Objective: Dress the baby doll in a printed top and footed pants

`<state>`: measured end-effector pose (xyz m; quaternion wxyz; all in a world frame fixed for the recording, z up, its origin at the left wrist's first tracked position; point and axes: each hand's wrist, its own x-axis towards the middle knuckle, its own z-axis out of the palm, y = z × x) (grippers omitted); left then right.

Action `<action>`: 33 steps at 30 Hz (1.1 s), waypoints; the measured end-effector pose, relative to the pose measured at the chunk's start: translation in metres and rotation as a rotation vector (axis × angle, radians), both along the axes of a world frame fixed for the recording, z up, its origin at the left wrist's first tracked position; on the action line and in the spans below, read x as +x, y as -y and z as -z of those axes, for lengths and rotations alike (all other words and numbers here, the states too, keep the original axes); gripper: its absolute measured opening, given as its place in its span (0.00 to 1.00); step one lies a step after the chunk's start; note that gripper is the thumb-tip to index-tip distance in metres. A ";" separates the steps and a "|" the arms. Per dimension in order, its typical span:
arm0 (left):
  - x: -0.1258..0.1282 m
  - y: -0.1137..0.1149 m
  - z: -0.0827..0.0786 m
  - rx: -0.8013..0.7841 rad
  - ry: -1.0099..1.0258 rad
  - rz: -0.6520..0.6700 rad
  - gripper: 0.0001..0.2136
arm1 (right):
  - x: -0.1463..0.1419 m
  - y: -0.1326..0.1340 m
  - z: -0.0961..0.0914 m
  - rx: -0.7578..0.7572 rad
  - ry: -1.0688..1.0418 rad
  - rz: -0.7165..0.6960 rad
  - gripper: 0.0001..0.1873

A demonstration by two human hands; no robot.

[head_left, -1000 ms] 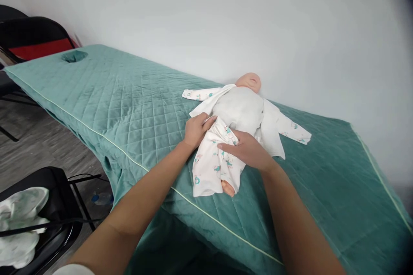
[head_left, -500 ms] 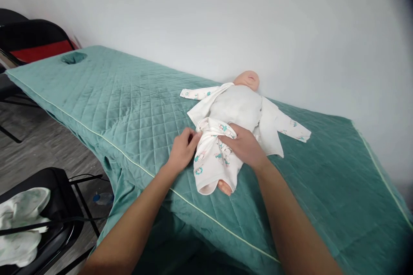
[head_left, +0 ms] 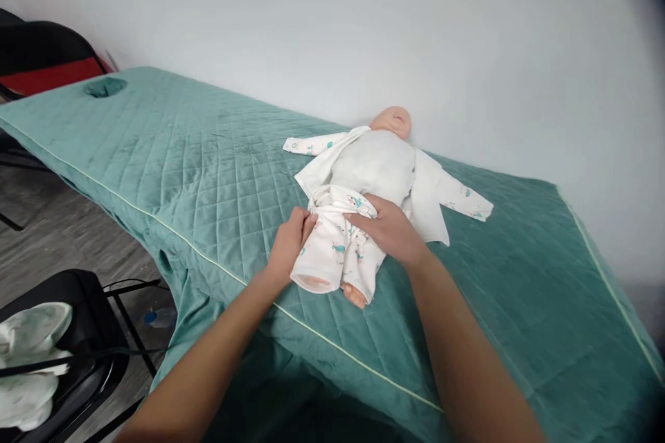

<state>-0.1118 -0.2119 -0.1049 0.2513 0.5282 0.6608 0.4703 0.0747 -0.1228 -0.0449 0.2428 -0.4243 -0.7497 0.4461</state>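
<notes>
A baby doll (head_left: 382, 163) lies on its back on a teal quilted massage table (head_left: 197, 152), head toward the wall. An open white printed top is spread under it, sleeves out to both sides. White patterned trousers (head_left: 337, 249) cover its legs, and a bare foot shows at the right cuff. My left hand (head_left: 289, 241) pinches the trousers' fabric on the doll's outer leg. My right hand (head_left: 389, 228) is closed on the waistband at the doll's hip.
A black chair (head_left: 77, 332) at the lower left carries crumpled white cloths (head_left: 25, 367). Another black chair with a red seat (head_left: 46, 73) stands beyond the table's far end, near a face hole (head_left: 104, 86). A white wall runs behind the table.
My left hand slid down from the doll's waist to the leg, and the trousers were drawn further over the legs. The view shifted slightly.
</notes>
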 end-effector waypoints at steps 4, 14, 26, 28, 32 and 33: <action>-0.013 -0.026 -0.001 0.052 0.004 0.078 0.12 | 0.001 0.002 -0.003 -0.054 -0.027 -0.024 0.14; -0.014 -0.034 0.010 -0.002 -0.056 -0.134 0.12 | -0.003 -0.002 0.008 0.035 -0.089 0.054 0.09; -0.013 -0.046 0.003 0.015 -0.110 -0.120 0.10 | -0.003 -0.005 0.010 0.002 -0.099 0.118 0.14; -0.013 -0.045 0.003 0.063 -0.108 -0.106 0.10 | -0.003 -0.004 0.009 0.002 -0.080 0.103 0.13; -0.015 -0.046 0.002 0.167 -0.073 -0.113 0.14 | -0.003 -0.001 0.007 0.004 -0.075 0.080 0.13; -0.016 -0.046 0.002 0.178 -0.052 -0.126 0.15 | -0.003 0.000 0.006 0.002 -0.092 0.069 0.13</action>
